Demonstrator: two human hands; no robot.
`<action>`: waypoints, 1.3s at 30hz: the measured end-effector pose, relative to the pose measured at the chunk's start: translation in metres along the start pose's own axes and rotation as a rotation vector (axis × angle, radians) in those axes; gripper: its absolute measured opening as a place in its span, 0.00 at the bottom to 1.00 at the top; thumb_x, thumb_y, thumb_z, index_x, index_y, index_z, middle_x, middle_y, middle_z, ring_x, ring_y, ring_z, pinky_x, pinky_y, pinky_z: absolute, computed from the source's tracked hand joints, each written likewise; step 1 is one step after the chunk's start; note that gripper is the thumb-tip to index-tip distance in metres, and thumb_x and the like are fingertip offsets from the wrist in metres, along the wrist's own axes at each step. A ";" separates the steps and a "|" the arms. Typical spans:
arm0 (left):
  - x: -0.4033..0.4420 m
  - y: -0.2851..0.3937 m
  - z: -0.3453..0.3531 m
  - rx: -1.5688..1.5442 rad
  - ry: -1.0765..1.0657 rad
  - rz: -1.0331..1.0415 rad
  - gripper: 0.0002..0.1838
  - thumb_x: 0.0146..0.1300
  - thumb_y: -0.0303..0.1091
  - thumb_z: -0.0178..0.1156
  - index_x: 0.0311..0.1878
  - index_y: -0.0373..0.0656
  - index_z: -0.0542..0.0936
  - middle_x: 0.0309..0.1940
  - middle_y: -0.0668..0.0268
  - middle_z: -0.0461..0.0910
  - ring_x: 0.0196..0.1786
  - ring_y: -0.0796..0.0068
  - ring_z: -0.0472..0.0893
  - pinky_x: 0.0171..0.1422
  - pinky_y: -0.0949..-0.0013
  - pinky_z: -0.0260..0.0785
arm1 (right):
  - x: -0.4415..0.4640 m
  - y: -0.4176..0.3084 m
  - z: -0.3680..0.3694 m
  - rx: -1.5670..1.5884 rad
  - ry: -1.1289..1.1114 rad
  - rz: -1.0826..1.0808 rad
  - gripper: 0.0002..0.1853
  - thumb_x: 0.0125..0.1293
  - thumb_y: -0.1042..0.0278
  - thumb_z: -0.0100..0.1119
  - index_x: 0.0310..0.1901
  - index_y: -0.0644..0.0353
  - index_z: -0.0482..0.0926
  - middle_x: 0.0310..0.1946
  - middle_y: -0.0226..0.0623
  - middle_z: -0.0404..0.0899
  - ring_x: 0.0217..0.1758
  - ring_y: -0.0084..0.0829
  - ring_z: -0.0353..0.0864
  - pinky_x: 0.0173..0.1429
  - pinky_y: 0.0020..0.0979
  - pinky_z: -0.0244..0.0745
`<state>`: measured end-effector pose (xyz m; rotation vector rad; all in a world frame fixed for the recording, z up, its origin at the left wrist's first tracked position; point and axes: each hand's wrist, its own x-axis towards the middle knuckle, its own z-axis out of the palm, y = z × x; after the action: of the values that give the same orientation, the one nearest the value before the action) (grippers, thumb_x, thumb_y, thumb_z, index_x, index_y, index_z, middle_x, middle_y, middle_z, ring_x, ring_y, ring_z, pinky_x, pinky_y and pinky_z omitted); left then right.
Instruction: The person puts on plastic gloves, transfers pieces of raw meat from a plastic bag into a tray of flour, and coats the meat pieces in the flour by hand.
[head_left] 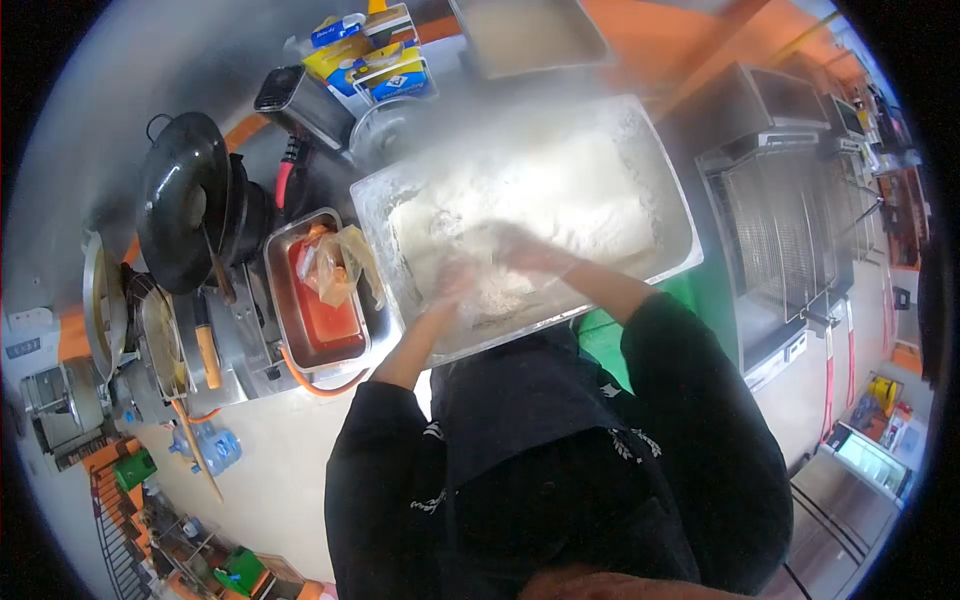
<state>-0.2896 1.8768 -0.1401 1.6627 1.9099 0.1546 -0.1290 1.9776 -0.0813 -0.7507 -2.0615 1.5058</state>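
Observation:
A large metal tray (pixel 680 215) stands in front of me, filled with white flour (pixel 560 180). Both my hands are down in the flour near the tray's close edge. My left hand (pixel 456 282) is whitened and blurred, at the left of a rough flour-coated lump (pixel 502 296) whose kind I cannot make out. My right hand (pixel 528 254) reaches in from the other side, just above that lump, under what seems a thin clear glove. Flour and blur hide the fingers of both hands.
Left of the tray is a metal pan (pixel 322 345) with red liquid and a plastic bag (pixel 340 265). Beyond stand a black wok (pixel 183 200), a knife with a wooden handle (pixel 207 355) and a glass bowl (pixel 385 132). Fryer baskets (pixel 780 225) are at right.

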 end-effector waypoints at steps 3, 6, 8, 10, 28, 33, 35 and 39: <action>0.030 -0.047 -0.003 -0.223 0.162 -0.139 0.19 0.65 0.48 0.45 0.45 0.42 0.75 0.48 0.52 0.74 0.54 0.58 0.71 0.60 0.55 0.61 | 0.049 0.007 -0.065 -0.354 -0.381 0.485 0.18 0.59 0.66 0.59 0.50 0.62 0.78 0.47 0.45 0.77 0.54 0.36 0.75 0.58 0.34 0.70; 0.064 -0.044 -0.014 -0.373 0.218 -0.266 0.24 0.67 0.52 0.42 0.56 0.44 0.69 0.57 0.54 0.68 0.63 0.59 0.63 0.67 0.58 0.51 | 0.046 0.043 -0.069 -0.137 -0.304 0.206 0.21 0.61 0.61 0.58 0.55 0.58 0.77 0.56 0.46 0.73 0.59 0.39 0.71 0.62 0.36 0.67; 0.087 -0.029 -0.007 -0.462 0.268 -0.331 0.28 0.68 0.55 0.40 0.63 0.45 0.65 0.63 0.55 0.64 0.69 0.61 0.58 0.72 0.60 0.45 | 0.062 0.032 -0.037 -0.394 -0.249 0.063 0.20 0.62 0.59 0.56 0.55 0.57 0.78 0.54 0.44 0.75 0.57 0.39 0.73 0.62 0.36 0.68; 0.104 -0.025 0.005 -0.586 0.293 -0.360 0.33 0.70 0.58 0.38 0.70 0.47 0.62 0.69 0.57 0.61 0.74 0.62 0.52 0.77 0.62 0.39 | 0.064 0.017 -0.030 -0.201 -0.206 0.330 0.19 0.64 0.56 0.53 0.53 0.54 0.80 0.51 0.42 0.78 0.53 0.39 0.76 0.61 0.36 0.68; 0.086 -0.074 0.034 -0.741 -0.064 -0.360 0.41 0.67 0.63 0.38 0.71 0.38 0.57 0.69 0.56 0.58 0.69 0.62 0.59 0.74 0.60 0.46 | 0.053 -0.039 -0.074 -0.134 -0.409 0.469 0.30 0.69 0.48 0.45 0.69 0.50 0.60 0.69 0.39 0.60 0.70 0.41 0.59 0.68 0.42 0.58; 0.045 -0.030 0.008 -0.478 0.076 -0.239 0.39 0.67 0.62 0.39 0.69 0.38 0.59 0.68 0.55 0.60 0.68 0.61 0.61 0.73 0.59 0.48 | 0.044 -0.086 -0.024 0.216 -0.263 0.759 0.34 0.67 0.48 0.52 0.71 0.50 0.56 0.71 0.40 0.55 0.73 0.42 0.55 0.69 0.43 0.62; 0.040 -0.039 -0.005 -0.514 0.148 -0.219 0.38 0.67 0.61 0.39 0.69 0.38 0.60 0.67 0.55 0.61 0.68 0.61 0.62 0.73 0.59 0.49 | 0.035 -0.054 -0.005 0.153 -0.380 0.436 0.36 0.66 0.41 0.48 0.70 0.54 0.58 0.71 0.41 0.54 0.74 0.41 0.51 0.72 0.46 0.53; 0.038 -0.060 -0.038 -0.524 0.272 -0.207 0.37 0.67 0.60 0.40 0.68 0.39 0.62 0.65 0.55 0.63 0.67 0.61 0.63 0.72 0.59 0.50 | 0.038 0.011 0.053 -0.378 -0.435 -0.171 0.33 0.68 0.44 0.47 0.69 0.55 0.60 0.71 0.39 0.53 0.72 0.39 0.54 0.69 0.48 0.62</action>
<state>-0.3624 1.9105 -0.1502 1.1307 1.9964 0.7601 -0.1902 1.9695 -0.1049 -0.3774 -2.7073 1.2811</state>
